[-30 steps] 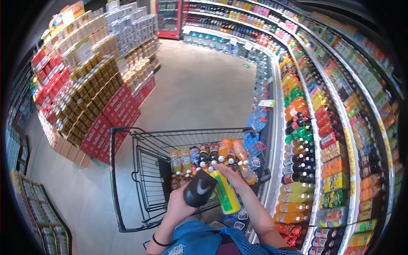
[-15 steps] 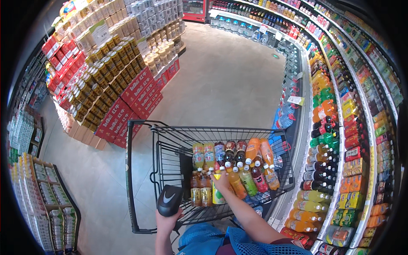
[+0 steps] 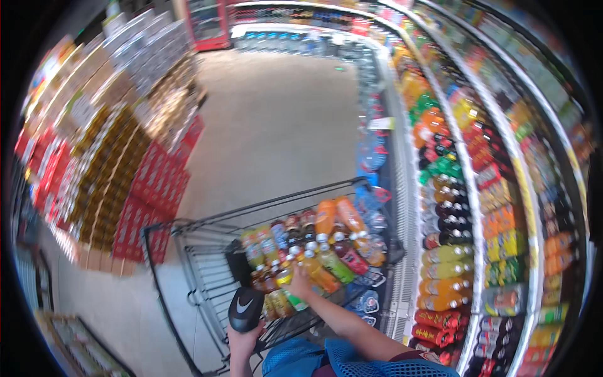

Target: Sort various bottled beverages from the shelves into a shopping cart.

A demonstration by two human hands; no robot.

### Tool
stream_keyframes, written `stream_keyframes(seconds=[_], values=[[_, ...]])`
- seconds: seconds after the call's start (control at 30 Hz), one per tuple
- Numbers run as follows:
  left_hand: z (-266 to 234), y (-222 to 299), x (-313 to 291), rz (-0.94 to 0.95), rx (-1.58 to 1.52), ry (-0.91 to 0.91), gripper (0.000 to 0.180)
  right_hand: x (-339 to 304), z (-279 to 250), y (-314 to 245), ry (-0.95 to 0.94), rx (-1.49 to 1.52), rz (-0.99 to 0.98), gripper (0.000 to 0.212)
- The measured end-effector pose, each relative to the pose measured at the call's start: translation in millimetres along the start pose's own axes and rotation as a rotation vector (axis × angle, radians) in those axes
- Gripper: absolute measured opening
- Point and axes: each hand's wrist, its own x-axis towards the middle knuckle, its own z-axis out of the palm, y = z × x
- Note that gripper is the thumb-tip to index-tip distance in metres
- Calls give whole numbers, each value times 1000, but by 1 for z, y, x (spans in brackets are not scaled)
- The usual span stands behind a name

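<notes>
My left hand (image 3: 242,339) is closed round a black rounded handheld device (image 3: 245,308) with a silver curve on top, at the near side of the black wire shopping cart (image 3: 154,257). My right hand (image 3: 299,284) reaches into the cart, its fingers round the upper part of a bottle with a yellow neck and green lower part (image 3: 284,277). Beside it stand brown tea bottles (image 3: 269,281) and an orange juice bottle (image 3: 321,274). A green bottle (image 3: 336,262) and a dark red one (image 3: 349,252) lie tilted farther right. My fingertips are partly blurred.
Right of the cart runs a long curved shelf of drinks (image 3: 446,270), with blue-tinted water bottles (image 3: 375,154) along its foot. At the left stands a tall stack of cans over red cartons (image 3: 141,226). A red-framed cooler (image 3: 210,25) is at the back.
The view has turned and blurred, so the shelves and cart sit farther left and the cart looks more tilted. My right hand stays at the same bottle; my left keeps the black device.
</notes>
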Motion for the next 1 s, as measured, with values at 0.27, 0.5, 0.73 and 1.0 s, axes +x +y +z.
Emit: stream_keyframes(seconds=[0.27, 0.5, 0.73, 1.0], values=[[70, -27, 27, 302, 348, -446, 31, -58, -213, 157, 925, 759, 50, 41], [159, -3, -34, 395, 528, -650, 62, -311, -447, 332, 1919, -361, 590, 36], [197, -54, -45, 603, 619, -889, 64, -475, -560, 358, 1900, -858, 1151, 59], [205, -79, -86, 530, 553, -910, 65, -481, -545, 397, 1980, -873, 932, 60]])
